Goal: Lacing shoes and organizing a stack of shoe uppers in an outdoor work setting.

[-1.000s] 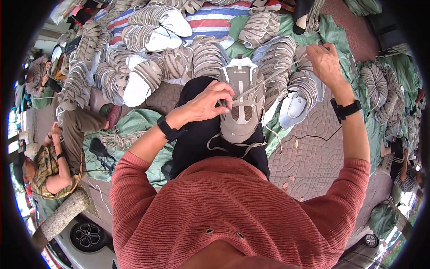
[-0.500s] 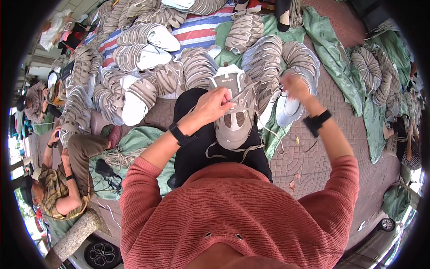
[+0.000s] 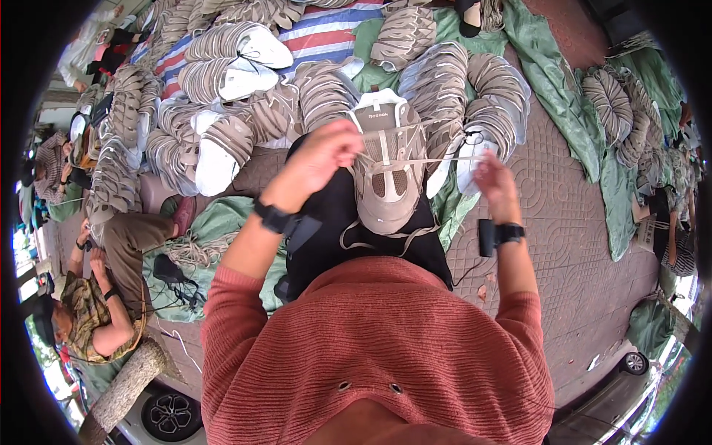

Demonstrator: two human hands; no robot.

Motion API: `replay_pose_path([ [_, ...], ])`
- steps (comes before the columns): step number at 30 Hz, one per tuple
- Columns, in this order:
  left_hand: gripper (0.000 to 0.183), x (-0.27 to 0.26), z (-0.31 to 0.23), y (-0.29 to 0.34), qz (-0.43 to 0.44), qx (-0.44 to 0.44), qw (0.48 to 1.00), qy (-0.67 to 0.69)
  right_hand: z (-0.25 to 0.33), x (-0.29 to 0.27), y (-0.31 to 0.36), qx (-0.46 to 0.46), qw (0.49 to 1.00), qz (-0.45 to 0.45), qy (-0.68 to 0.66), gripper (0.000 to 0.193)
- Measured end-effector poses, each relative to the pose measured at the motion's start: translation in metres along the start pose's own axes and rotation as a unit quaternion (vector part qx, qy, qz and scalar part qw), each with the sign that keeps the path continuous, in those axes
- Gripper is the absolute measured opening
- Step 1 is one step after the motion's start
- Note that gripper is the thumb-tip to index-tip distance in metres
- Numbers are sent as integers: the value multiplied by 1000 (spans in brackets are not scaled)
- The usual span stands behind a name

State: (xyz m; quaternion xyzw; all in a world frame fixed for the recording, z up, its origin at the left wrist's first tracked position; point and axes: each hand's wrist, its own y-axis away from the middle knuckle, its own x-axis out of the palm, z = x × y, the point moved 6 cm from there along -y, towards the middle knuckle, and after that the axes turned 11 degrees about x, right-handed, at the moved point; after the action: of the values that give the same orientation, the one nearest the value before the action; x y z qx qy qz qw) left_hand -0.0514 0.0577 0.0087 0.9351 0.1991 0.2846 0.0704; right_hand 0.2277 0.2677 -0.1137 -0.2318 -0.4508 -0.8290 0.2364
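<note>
A grey-beige shoe upper (image 3: 387,204) with mesh panels rests on my black-trousered lap, toe toward me and tongue pointing away. My right hand (image 3: 495,182), out to the right, is closed on a pale shoelace (image 3: 441,159) that runs taut from the upper's eyelets. To the upper's left, my left hand (image 3: 322,154) has its fingers curled together, with a strand of lace at the fingertips. Farther up, another stretch of lace crosses over the upper, smeared by motion. Loose lace loops hang below the toe.
Bundles of stacked shoe uppers (image 3: 434,81) lie ahead on green sheeting (image 3: 545,89) and striped cloth (image 3: 322,41). At left, a co-worker in a patterned shirt (image 3: 85,308) sits near a bunch of laces (image 3: 196,252). Parked cars stand at both lower corners; patterned paving (image 3: 571,222) lies right.
My left hand has moved left, off the upper. My right hand has come down and the lace in it is now stretched straight across to the right.
</note>
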Motion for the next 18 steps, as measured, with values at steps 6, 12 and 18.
replay_pose_path([
  [6, 7, -163, -97, 115, -293, 114, 941, 123, 88, -200, 124, -132, 984, -90, -84, 14],
  [12, 18, -291, -109, 272, -448, 167, 877, 46, 84, -414, 234, -226, 867, -150, -417, 8],
  [18, 32, -296, -23, 278, -524, -29, 793, -308, 115, -455, 274, -330, 851, -406, 45, 24],
])
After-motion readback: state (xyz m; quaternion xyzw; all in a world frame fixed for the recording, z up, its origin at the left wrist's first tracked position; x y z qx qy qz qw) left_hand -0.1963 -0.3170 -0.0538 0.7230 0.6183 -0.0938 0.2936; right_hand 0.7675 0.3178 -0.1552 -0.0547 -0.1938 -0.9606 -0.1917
